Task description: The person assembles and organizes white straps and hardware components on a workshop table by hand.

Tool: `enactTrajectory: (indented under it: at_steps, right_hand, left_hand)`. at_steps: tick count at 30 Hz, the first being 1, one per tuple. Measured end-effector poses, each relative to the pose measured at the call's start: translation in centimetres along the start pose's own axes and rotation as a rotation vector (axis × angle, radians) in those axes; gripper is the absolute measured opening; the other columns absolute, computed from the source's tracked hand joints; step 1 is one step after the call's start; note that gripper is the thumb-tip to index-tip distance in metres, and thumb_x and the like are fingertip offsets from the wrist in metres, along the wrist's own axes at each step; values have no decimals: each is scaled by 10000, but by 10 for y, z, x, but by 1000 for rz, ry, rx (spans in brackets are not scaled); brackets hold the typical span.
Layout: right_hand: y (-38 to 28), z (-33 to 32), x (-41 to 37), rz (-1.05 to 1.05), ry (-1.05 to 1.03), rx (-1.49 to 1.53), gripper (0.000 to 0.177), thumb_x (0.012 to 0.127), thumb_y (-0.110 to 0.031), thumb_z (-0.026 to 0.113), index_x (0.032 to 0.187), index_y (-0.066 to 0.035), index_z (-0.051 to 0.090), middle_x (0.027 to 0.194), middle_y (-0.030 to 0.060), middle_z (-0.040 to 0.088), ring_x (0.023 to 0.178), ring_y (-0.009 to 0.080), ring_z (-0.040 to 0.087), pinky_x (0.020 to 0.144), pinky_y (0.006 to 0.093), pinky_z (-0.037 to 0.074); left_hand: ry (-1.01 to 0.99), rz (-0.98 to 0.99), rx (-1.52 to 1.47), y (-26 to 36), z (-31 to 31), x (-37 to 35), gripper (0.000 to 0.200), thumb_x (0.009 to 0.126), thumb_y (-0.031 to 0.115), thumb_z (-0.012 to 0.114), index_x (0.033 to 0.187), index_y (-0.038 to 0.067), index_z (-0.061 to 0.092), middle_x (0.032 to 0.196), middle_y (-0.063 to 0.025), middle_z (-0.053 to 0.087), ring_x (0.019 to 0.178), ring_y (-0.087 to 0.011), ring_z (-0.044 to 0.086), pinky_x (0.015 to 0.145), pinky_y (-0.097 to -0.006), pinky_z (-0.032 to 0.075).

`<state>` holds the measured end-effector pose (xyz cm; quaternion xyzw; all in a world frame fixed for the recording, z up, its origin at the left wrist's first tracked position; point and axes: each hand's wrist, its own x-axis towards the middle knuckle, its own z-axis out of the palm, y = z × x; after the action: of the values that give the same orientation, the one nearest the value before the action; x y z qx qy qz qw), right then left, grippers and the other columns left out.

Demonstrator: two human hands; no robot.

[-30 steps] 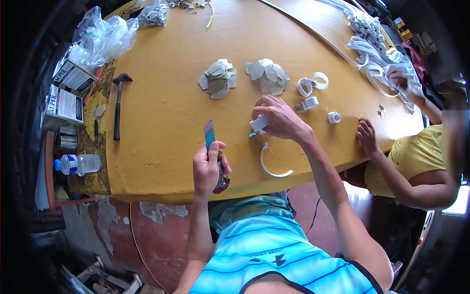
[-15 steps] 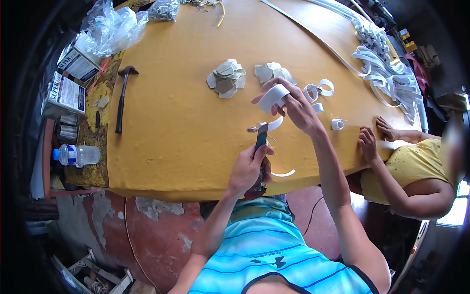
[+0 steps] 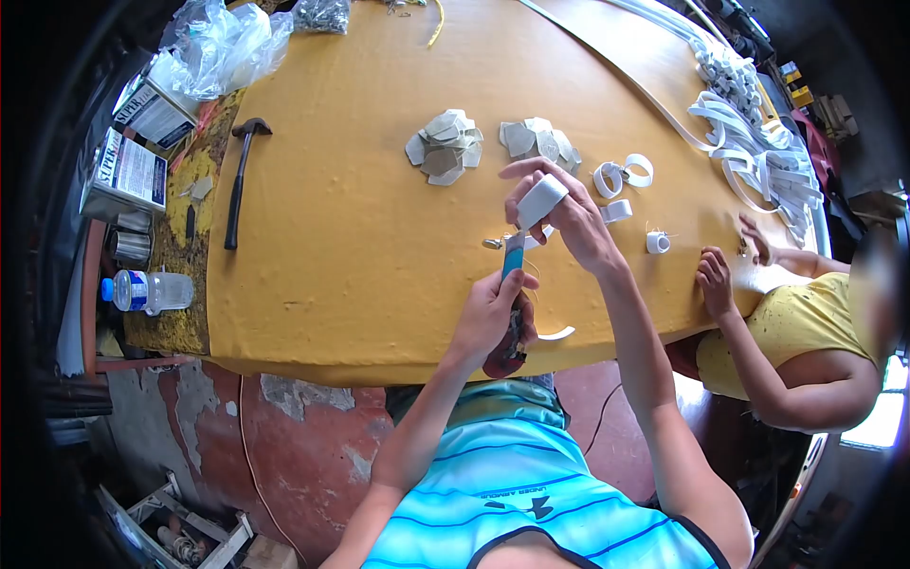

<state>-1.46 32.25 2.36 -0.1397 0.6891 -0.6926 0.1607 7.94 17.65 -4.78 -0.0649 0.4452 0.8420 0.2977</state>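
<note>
My left hand is closed around a flat-bladed hand tool, its blade pointing away from me and its dark, reddish end showing below the palm. My right hand grips a white strap loop between thumb and fingers, with the index finger stretched out to the left. The blade's tip is right at the lower edge of the loop. Just left of the blade lies a small metal piece on the yellow table cover. A curved white strip rests near the table's front edge.
Two piles of pale flat pieces lie beyond my hands. More white loops and a small roll are to the right. A co-worker's hand rests nearby. Left are a hammer, bottle and cans.
The tool's blade has turned and come up to the white loop. My right hand has tilted the loop and drawn it slightly nearer. The co-worker's far hand has shifted.
</note>
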Motion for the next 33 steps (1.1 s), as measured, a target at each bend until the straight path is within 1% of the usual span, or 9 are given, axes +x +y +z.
enactTrajectory:
  at_steps: [2,6,9,11,12,18,27,30,33]
  right_hand:
    - [4,-1,-2,-25,17,-14,377,896,-142,372,1182,-19,586,755,8,566,628,51,501,520,200,398]
    - [1,2,-11,-18,28,-123,330,934,-176,402,1130,-32,625,754,-5,530,647,56,481,553,216,416]
    - [-5,8,-19,40,75,-254,262,940,-196,464,1041,-33,643,757,42,565,672,138,551,619,295,460]
    - [-5,8,-22,-152,88,-628,204,912,-177,519,964,-15,631,778,110,589,745,270,603,708,376,473]
    - [-4,9,-23,-144,93,-635,149,855,-112,534,917,-2,614,825,156,595,833,352,600,765,403,465]
    - [-8,7,-33,-97,79,-702,172,748,32,538,903,-6,603,932,141,601,906,327,597,794,400,463]
    - [24,8,-39,-239,251,-804,286,790,23,660,1034,-24,519,1127,135,617,1071,326,565,882,399,476]
    - [34,7,-37,-52,246,-742,296,783,64,624,1042,-18,508,1091,149,622,1063,344,587,870,407,487]
    - [46,2,-34,-112,237,-733,281,830,87,604,1045,-27,463,1120,139,655,953,277,673,812,367,531]
  left_hand:
    - [1,-4,3,1,1,2,334,1047,329,443,1054,12,548,616,-52,554,473,-159,591,432,-272,468]
    - [16,-17,38,7,5,2,330,1056,315,407,1034,4,513,619,-44,550,479,-142,594,432,-269,462]
    - [21,-8,80,7,5,4,338,1053,326,410,1036,4,512,623,-39,551,482,-137,594,436,-267,468]
    - [39,5,105,5,6,5,343,1052,329,411,1030,4,515,620,-37,552,483,-134,596,438,-267,470]
    - [53,16,133,4,6,6,347,1050,333,412,1024,3,519,618,-35,554,485,-131,598,439,-267,473]
    - [115,121,293,-3,4,13,344,1050,314,422,1024,-6,546,623,-33,564,484,-128,598,441,-259,478]
    - [220,216,440,6,8,11,350,1047,303,425,1003,-13,568,611,-26,572,491,-110,596,456,-256,474]
    - [252,235,483,6,5,13,339,1046,291,426,1001,-9,577,606,-26,571,490,-107,590,455,-259,473]
    - [256,209,437,9,3,9,334,1044,287,431,1006,-8,582,603,-27,569,496,-107,589,455,-262,475]
